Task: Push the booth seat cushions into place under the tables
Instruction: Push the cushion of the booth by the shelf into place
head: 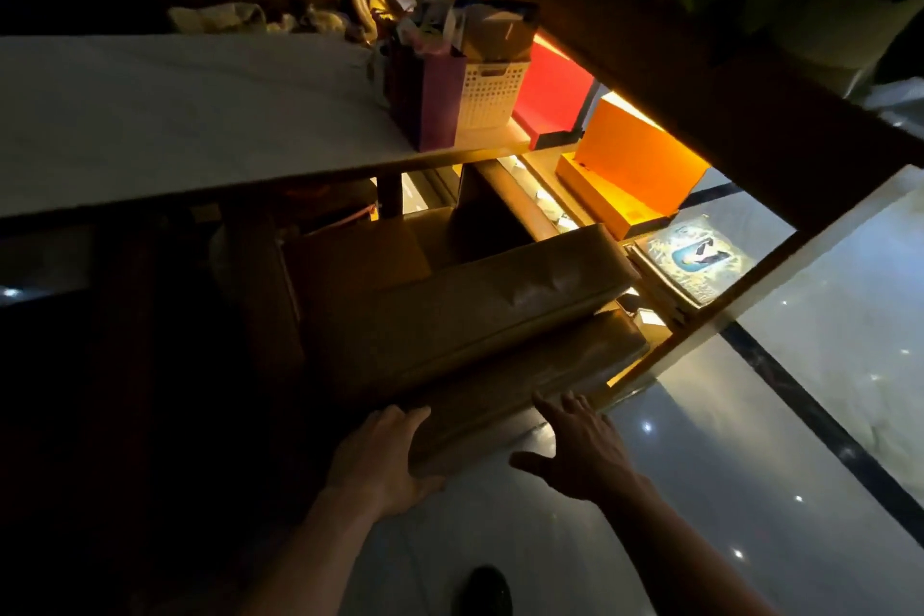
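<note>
Down low, both hands, left hand (382,458) and right hand (582,450), meet the cushion (525,380) edge.

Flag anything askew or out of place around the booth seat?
The long tan leather seat cushion sits skewed, angled to the white table edge. Its near end juts onto the glossy floor instead of sitting under the table. Both hands, left and right, are at that end.

two long tan leather booth cushions lie side by side, just ahead of both hands. the nearer cushion (525,380) sits lower, its near edge against the left hand's (385,460) fingers and just beyond the right hand's (582,450) fingertips. the farther cushion (465,310) sits higher, creased on top, beneath the white table's (175,125) edge.
</note>
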The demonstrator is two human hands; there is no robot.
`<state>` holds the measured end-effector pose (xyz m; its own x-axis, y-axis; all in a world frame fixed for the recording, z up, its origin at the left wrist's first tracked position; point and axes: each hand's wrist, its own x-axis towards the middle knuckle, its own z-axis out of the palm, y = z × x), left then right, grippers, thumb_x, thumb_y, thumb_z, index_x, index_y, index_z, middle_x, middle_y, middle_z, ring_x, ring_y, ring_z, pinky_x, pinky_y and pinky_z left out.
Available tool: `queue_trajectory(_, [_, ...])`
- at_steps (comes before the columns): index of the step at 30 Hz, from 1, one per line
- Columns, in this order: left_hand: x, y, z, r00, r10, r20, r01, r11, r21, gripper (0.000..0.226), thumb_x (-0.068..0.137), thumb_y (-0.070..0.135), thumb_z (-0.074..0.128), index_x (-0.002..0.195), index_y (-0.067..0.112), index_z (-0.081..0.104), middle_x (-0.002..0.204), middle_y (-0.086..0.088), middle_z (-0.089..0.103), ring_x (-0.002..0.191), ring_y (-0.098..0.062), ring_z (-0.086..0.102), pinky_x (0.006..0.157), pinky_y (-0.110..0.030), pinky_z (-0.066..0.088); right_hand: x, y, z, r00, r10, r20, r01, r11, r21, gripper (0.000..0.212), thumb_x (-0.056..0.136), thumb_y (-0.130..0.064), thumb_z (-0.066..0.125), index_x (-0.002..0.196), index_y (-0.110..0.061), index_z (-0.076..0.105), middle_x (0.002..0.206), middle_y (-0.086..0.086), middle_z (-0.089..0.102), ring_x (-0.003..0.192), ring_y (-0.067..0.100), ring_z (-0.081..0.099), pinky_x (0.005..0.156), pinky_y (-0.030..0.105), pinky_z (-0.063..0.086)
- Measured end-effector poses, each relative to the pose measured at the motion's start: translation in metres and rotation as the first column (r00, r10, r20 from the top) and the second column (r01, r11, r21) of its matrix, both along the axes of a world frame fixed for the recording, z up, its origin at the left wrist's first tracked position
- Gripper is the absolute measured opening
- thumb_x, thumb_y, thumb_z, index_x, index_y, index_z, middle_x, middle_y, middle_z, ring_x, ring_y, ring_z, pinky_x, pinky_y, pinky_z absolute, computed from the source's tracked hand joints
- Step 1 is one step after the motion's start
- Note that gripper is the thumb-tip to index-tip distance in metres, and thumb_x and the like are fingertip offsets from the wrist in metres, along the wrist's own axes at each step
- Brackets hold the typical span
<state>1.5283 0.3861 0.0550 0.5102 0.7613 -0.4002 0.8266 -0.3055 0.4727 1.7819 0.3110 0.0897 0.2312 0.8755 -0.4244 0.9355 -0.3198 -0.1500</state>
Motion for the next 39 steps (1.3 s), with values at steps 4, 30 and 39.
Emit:
queue_trajectory(4, [0.036, 0.010, -0.032, 0.995, 0.102, -0.022, -0.102, 0.995, 0.021, 0.094, 0.076, 0.066, 0.067, 0.152, 0.038, 0.020, 0.149, 0.010, 0.032, 0.134, -0.015, 0.032, 0.106, -0.041, 0.039, 0.041, 0.046, -0.044, 0.993, 0.114, -0.010, -0.115, 0.993, -0.015, 0.099, 0.079, -0.079, 0.054, 0.157, -0.034, 0.013, 0.165, 0.011, 0.015, 0.153, 0.032, 0.009, 0.120, 0.057, 0.016])
queue_trajectory(30, [0.092, 0.017, -0.132, 0.892, 0.417, -0.177, -0.338, 0.873, 0.352, 0.092, 0.077, 0.068, 0.064, 0.151, 0.044, 0.016, 0.144, 0.012, 0.029, 0.130, -0.020, 0.027, 0.107, -0.043, 0.032, 0.114, 0.123, -0.164, 0.915, 0.382, 0.133, -0.389, 0.920, 0.035, 0.122, 0.071, -0.076, 0.065, 0.158, -0.027, -0.004, 0.165, 0.019, -0.004, 0.149, 0.046, -0.007, 0.121, 0.061, 0.009])
queue_trajectory(39, [0.047, 0.000, -0.133, 0.889, 0.439, -0.129, -0.368, 0.854, 0.367, 0.088, 0.077, 0.062, 0.067, 0.149, 0.046, 0.019, 0.136, 0.013, 0.033, 0.125, -0.016, 0.030, 0.104, -0.039, 0.032, 0.068, 0.099, -0.161, 0.905, 0.394, 0.159, -0.399, 0.917, 0.000, 0.113, 0.077, -0.081, 0.051, 0.158, -0.024, -0.003, 0.163, 0.022, 0.001, 0.147, 0.050, -0.003, 0.120, 0.062, 0.012])
